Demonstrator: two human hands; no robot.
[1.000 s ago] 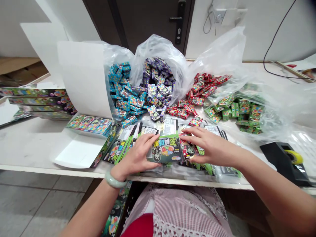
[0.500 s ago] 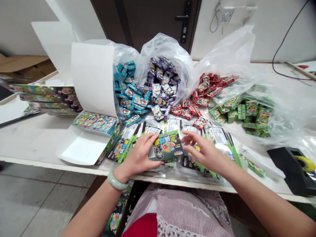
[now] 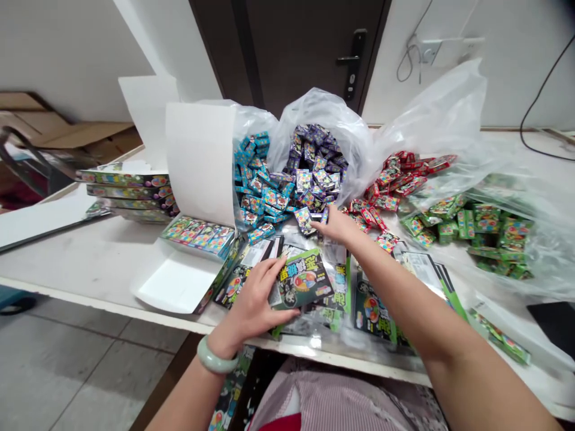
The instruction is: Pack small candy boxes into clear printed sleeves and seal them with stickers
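**Left hand (image 3: 254, 302) on the green card, right hand (image 3: 335, 226) out at the heaps!**

We're at the near edge of the white table (image 3: 90, 293), and the left hand has its fingers curled over a green printed card (image 3: 303, 278), thumb down along its lower edge. That card sits tilted on a spread of matching cards (image 3: 372, 314). The hands are well apart, with the right one stretched forward, open, its fingertips (image 3: 318, 222) at the front of the purple boxes (image 3: 317, 152). They're just beside one loose box (image 3: 304, 219), and from here I can't call whether they touch it! Around those purple boxes, heaps spill from clear plastic bags (image 3: 323, 105): blue boxes (image 3: 256, 161) on one side, red boxes (image 3: 390, 176) and green boxes (image 3: 467, 224) on the other. Over to the left stands an open white carton (image 3: 200, 161) with a row of boxes (image 3: 197, 234) inside, and long boxes (image 3: 126, 191) are stacked farther out. There's a pale green bangle (image 3: 218, 357) on the left wrist, and a dark door (image 3: 287, 54) straight ahead!
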